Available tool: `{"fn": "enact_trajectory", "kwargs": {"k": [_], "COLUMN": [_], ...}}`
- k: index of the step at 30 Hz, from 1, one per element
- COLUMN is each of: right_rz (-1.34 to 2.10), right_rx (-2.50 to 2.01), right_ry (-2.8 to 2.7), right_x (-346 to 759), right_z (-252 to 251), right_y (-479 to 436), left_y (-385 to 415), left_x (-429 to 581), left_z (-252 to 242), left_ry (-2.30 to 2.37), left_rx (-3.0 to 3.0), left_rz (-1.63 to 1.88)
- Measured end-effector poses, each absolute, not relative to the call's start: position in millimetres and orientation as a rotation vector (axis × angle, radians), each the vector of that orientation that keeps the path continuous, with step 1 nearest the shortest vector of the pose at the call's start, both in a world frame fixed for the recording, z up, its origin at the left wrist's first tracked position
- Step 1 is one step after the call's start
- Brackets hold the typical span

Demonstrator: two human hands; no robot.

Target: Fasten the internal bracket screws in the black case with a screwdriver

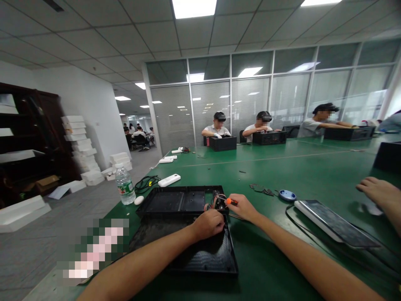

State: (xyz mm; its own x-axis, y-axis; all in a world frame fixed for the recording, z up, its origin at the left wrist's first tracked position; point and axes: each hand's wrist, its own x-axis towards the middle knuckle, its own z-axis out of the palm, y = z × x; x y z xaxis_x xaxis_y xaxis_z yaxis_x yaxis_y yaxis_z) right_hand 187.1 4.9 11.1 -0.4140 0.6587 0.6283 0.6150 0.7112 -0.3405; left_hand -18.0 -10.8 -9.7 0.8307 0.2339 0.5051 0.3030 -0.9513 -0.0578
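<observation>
The right hand [244, 207] grasps an orange screwdriver [231, 201] at the wires [215, 202] of the black case [169, 200]. The left hand [208, 223], clenched, rests on the case. This looks like screw work, and the next move calls for steady tip seating.

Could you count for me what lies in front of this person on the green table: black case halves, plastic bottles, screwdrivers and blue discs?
Black case halves: 2
Plastic bottle: 1
Screwdriver: 1, orange-handled, in the right hand
Blue disc: 1
Total: 5
</observation>
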Motion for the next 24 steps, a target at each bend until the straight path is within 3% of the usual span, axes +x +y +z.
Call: {"fn": "enact_trajectory", "kwargs": {"k": [6,17,24], "right_rz": [0.165,1.024,1.008], "right_rx": [-0.953,-0.789,-0.771], "right_ry": [-2.128,-1.798,-1.526], "right_x": [187.7,200.7,218.5], "right_z": [17.5,37.4,49.2], "right_y": [-0.3,5.1,5.9], "left_y": [-11.7,-13.1,-14.9], "left_x": [-23.4,-21.9,-22.5], "left_z": [-0.4,10.2,7.4], "left_ry": [-0.338,-0.478,-0.651], "left_rx": [-3.027,-3.182,-3.185], "left_rz": [-0.671,-0.644,-0.683]}}
